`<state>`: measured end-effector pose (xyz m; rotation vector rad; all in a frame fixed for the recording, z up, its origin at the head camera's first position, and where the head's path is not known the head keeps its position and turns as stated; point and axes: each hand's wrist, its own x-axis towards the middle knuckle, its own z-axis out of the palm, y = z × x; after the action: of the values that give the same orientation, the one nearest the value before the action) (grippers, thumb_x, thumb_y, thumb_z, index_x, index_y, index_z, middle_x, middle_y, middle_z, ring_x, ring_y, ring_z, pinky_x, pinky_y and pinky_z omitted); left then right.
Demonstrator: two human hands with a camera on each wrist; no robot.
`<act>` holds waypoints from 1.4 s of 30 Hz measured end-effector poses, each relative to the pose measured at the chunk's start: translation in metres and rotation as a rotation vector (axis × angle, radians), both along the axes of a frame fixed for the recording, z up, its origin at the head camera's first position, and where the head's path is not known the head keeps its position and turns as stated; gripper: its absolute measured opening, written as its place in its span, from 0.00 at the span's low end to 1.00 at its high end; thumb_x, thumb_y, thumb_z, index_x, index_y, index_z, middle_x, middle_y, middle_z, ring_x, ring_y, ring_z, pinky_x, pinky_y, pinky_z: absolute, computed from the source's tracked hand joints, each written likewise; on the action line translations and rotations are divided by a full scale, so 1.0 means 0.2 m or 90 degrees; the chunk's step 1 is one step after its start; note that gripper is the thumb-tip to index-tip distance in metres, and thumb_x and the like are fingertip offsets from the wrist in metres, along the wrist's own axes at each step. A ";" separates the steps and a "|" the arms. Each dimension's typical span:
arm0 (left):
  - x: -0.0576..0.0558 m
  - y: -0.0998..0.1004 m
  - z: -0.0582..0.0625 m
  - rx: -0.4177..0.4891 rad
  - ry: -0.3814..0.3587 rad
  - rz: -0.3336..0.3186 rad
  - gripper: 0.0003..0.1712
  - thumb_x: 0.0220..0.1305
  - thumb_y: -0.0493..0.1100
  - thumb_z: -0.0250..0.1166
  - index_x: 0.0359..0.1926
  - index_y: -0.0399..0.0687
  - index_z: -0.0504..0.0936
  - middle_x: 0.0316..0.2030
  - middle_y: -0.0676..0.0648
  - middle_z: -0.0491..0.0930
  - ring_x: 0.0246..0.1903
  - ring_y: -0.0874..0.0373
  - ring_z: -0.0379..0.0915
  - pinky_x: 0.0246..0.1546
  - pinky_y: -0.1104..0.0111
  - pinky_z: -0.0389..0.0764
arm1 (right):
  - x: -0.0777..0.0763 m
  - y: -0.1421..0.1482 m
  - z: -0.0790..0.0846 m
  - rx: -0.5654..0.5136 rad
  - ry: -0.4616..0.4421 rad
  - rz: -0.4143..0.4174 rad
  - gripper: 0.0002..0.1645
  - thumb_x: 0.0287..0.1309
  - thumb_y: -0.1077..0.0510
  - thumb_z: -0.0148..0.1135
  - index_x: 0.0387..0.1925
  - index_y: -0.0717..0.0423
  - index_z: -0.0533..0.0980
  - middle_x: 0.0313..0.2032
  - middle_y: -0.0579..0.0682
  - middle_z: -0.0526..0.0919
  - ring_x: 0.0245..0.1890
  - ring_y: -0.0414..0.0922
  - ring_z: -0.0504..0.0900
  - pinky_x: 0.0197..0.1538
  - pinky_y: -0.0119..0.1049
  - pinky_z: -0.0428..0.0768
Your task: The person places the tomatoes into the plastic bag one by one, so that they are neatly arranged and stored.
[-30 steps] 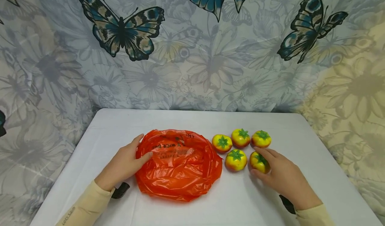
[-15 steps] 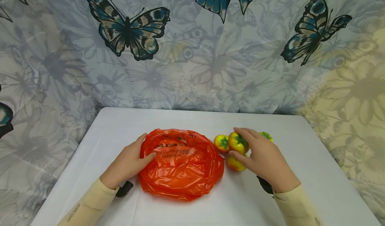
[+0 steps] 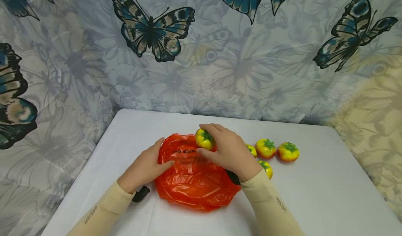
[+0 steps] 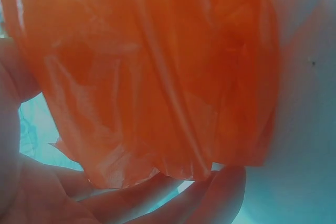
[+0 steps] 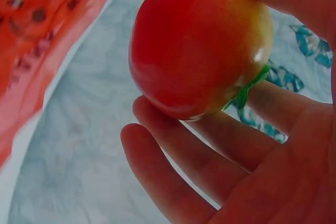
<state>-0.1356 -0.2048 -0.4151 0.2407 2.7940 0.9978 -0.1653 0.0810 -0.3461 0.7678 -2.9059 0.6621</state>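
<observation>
In the head view my right hand (image 3: 230,152) pinches a glossy yellow-and-red tomato (image 3: 204,139) between thumb and fingers, over the right rear part of a red plastic bag (image 3: 194,183). Close up in the right wrist view, this tomato (image 5: 194,45) shows its red underside, and a green leafy top faces the palm. The bag lies on the table, puffed up, with dark print on it. My left hand (image 3: 146,168) holds its left side, thumb over the near face and fingers round the far edge. The left wrist view shows fingers (image 4: 220,195) against the orange-red film.
Several more tomatoes (image 3: 265,149) stand on the white table (image 3: 314,201) to the right of the bag, two of them partly hidden by my right hand and arm. A butterfly-and-flower patterned cloth (image 3: 213,82) rises behind the table.
My right hand has carried a tomato left from the group to above the bag. My left hand has stayed at the bag's left side. The head view has shifted slightly.
</observation>
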 end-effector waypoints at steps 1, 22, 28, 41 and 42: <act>0.00 0.00 0.00 -0.001 0.001 0.000 0.57 0.72 0.57 0.71 0.85 0.33 0.51 0.77 0.31 0.69 0.74 0.34 0.72 0.71 0.40 0.77 | -0.01 -0.02 -0.01 -0.004 -0.005 0.006 0.45 0.63 0.36 0.76 0.76 0.43 0.73 0.70 0.47 0.81 0.64 0.50 0.85 0.64 0.54 0.87; -0.01 0.00 0.00 0.022 0.002 -0.016 0.52 0.73 0.49 0.69 0.86 0.36 0.51 0.78 0.36 0.69 0.72 0.40 0.76 0.68 0.43 0.81 | -0.05 -0.28 -0.20 -0.003 -0.122 0.087 0.42 0.65 0.41 0.75 0.76 0.45 0.72 0.67 0.48 0.82 0.60 0.45 0.85 0.64 0.48 0.88; -0.01 0.00 0.01 0.016 0.016 -0.025 0.50 0.73 0.46 0.68 0.85 0.36 0.52 0.77 0.36 0.71 0.70 0.40 0.77 0.68 0.44 0.82 | -0.07 -0.30 -0.24 0.025 -0.135 0.085 0.43 0.64 0.41 0.76 0.76 0.44 0.72 0.67 0.48 0.82 0.62 0.46 0.84 0.65 0.49 0.87; -0.01 0.00 -0.01 0.021 0.010 -0.019 0.51 0.73 0.46 0.69 0.86 0.38 0.51 0.77 0.37 0.71 0.69 0.40 0.78 0.65 0.44 0.84 | -0.08 -0.34 -0.28 0.050 -0.139 0.083 0.45 0.64 0.40 0.76 0.78 0.44 0.70 0.69 0.49 0.80 0.60 0.46 0.84 0.62 0.49 0.89; -0.01 0.00 -0.01 0.020 0.013 -0.021 0.51 0.73 0.46 0.69 0.86 0.37 0.51 0.77 0.37 0.71 0.69 0.40 0.78 0.65 0.44 0.84 | -0.08 -0.34 -0.28 0.050 -0.140 0.083 0.45 0.64 0.40 0.76 0.77 0.44 0.70 0.68 0.49 0.80 0.59 0.46 0.84 0.61 0.49 0.89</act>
<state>-0.1383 -0.2056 -0.4171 0.3013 2.7845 1.0387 -0.1811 0.0123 -0.4020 0.9581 -3.1178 0.6883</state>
